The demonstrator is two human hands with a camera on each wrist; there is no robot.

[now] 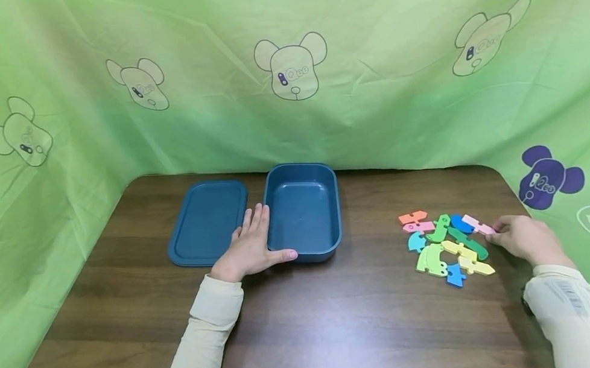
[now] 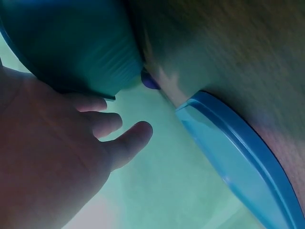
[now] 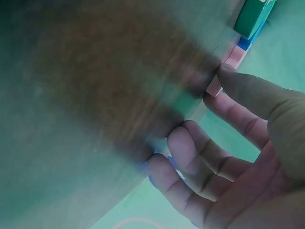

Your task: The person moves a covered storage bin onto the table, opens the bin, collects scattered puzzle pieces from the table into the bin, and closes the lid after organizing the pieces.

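A pale pink puzzle piece (image 1: 475, 223) lies at the right end of a loose group of foam-like puzzle pieces. My right hand (image 1: 530, 237) pinches its near end between thumb and index finger; in the right wrist view the pink piece (image 3: 235, 57) shows between those fingertips, the other fingers bent near the table. With fingers spread, my left hand (image 1: 250, 247) rests at the left side of a blue rectangular box (image 1: 300, 207), its thumb along the front rim. Nothing lies in the box. In the left wrist view the box wall (image 2: 81, 43) rises beside the fingers.
Left of the box a matching blue lid (image 1: 209, 221) lies flat on the wooden table (image 1: 344, 324). Among the several other pieces are a light green frog-like one (image 1: 430, 261), a yellow one (image 1: 476, 266) and a blue one (image 1: 455, 275). Green printed cloth (image 1: 374, 114) hangs around the table.
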